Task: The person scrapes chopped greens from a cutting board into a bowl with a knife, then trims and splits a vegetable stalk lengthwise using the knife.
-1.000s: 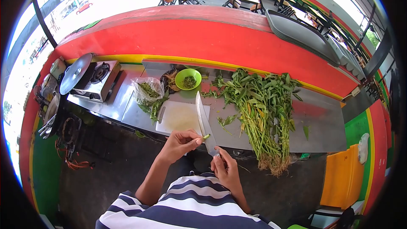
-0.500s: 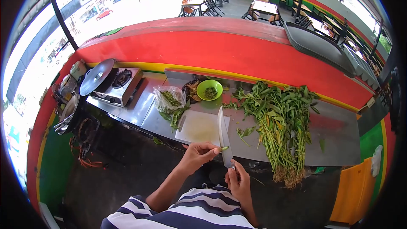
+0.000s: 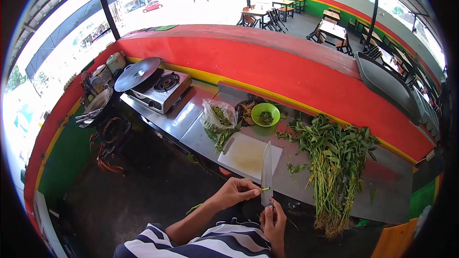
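Observation:
Pinched in my left hand is a short green vegetable piece, touching or just beside the knife blade. My right hand is closed round the handle of a large knife, whose blade points up and away from me. Beyond my hands lies a white cutting board with a stained middle. A bright green bowl with chopped greens stands behind the board. Left of it is a clear plastic bag of green pieces, with loose leaves beside it. A large bunch of leafy greens with roots lies at the right.
A gas stove with a large metal lid stands at the left of the steel counter. A red wall runs behind it, with grey trays on top. Farther left is a wok.
The view has swung, so the counter and its contents appear farther right and lower. Both hands keep their hold on the vegetable piece and the knife.

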Motion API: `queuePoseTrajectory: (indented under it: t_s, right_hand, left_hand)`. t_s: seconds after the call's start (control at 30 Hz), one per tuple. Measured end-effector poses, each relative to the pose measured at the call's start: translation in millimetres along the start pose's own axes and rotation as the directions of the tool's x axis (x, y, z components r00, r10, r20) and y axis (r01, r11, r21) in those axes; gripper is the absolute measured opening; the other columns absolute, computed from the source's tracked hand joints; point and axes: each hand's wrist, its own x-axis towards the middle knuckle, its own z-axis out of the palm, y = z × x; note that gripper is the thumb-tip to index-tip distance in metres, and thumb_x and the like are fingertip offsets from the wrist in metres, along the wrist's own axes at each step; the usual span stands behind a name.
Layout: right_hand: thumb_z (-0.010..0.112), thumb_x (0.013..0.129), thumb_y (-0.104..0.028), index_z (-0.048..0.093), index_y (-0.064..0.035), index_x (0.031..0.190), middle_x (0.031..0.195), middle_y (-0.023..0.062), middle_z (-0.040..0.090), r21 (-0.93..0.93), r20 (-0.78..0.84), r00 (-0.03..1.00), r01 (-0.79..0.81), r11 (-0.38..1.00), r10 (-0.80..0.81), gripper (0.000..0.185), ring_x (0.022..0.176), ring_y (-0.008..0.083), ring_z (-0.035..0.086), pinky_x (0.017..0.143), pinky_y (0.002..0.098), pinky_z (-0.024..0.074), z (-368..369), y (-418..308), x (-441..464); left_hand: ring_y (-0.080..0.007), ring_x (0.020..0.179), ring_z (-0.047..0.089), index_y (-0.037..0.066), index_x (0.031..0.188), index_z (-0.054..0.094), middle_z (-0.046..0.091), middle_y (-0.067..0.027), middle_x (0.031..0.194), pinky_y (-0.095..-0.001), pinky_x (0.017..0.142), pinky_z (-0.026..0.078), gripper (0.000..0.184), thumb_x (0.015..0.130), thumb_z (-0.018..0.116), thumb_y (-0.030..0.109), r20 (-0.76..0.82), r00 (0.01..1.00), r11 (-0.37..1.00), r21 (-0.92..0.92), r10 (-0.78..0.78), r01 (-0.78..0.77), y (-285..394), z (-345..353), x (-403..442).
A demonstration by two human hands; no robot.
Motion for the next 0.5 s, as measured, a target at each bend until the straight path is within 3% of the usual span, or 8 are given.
queuePoseTrajectory:
  t_s: [0.2,0.3,0.37,0.4,0.43,0.5]
  right_hand:
    - [0.054,0.102,-0.016,0.054,0.0071,0.124,0.061,0.0017,0.054,-0.046,0.039,0.999,0.003,0.999,-0.001,0.032,0.051,0.0050,0.049,0.047,0.0217,0.0352,10,0,18]
    - [0.051,0.104,-0.020,0.051,0.0028,0.127,0.060,0.0013,0.049,-0.059,0.077,0.992,0.102,0.993,-0.097,0.032,0.044,0.0043,0.041,0.040,0.0215,0.0309,13,9,24]
    - [0.053,0.104,-0.026,0.060,0.0000,0.121,0.063,0.0033,0.050,-0.093,-0.055,0.989,0.133,0.987,-0.138,0.032,0.053,0.0092,0.044,0.048,0.0275,0.0376,21,-6,21]
    - [0.053,0.105,-0.027,0.061,-0.0009,0.108,0.062,-0.0003,0.046,-0.092,-0.094,0.990,0.098,0.991,-0.107,0.028,0.054,0.0077,0.041,0.048,0.0248,0.0344,26,-17,22]
    - [0.053,0.105,-0.027,0.061,-0.0009,0.108,0.062,-0.0003,0.046,-0.097,-0.078,0.991,0.097,0.990,-0.105,0.028,0.054,0.0077,0.041,0.048,0.0248,0.0344,26,-23,26]
    - [0.053,0.105,-0.027,0.059,-0.0024,0.097,0.062,0.0002,0.047,0.018,-0.043,0.999,-0.021,1.000,0.022,0.027,0.052,0.0082,0.040,0.047,0.0257,0.0341,26,-29,30]
  left_hand:
    - [-0.0044,0.071,0.049,0.003,0.101,0.076,0.055,0.0046,0.082,-0.0208,0.062,0.039,0.019,0.092,0.073,0.018,-0.055,0.998,0.999,-0.032,0.038,-0.040,-11,-13,3]
    - [-0.0042,0.074,0.050,0.002,0.102,0.075,0.057,0.0042,0.085,-0.0211,0.064,0.039,0.020,0.093,0.072,0.019,-0.091,0.993,0.993,-0.077,0.077,-0.084,-13,-14,7]
    - [-0.0031,0.069,0.047,0.003,0.101,0.075,0.058,0.0050,0.079,-0.0201,0.060,0.036,0.023,0.093,0.072,0.025,-0.070,0.994,0.988,-0.122,0.084,-0.092,-17,-13,10]
    - [-0.0028,0.068,0.047,0.004,0.102,0.075,0.058,0.0053,0.079,-0.0209,0.058,0.036,0.024,0.094,0.072,0.026,-0.061,0.995,0.985,-0.148,0.080,-0.088,-20,-15,13]
    - [-0.0028,0.068,0.047,0.004,0.102,0.075,0.058,0.0053,0.079,-0.0209,0.058,0.036,0.024,0.094,0.072,0.026,-0.075,0.994,0.983,-0.155,0.085,-0.095,-20,-19,14]
    - [-0.0023,0.071,0.050,0.003,0.111,0.072,0.061,0.0045,0.083,-0.0200,0.060,0.039,0.027,0.094,0.071,0.025,-0.049,0.996,0.993,-0.096,-0.080,0.075,-21,-24,17]
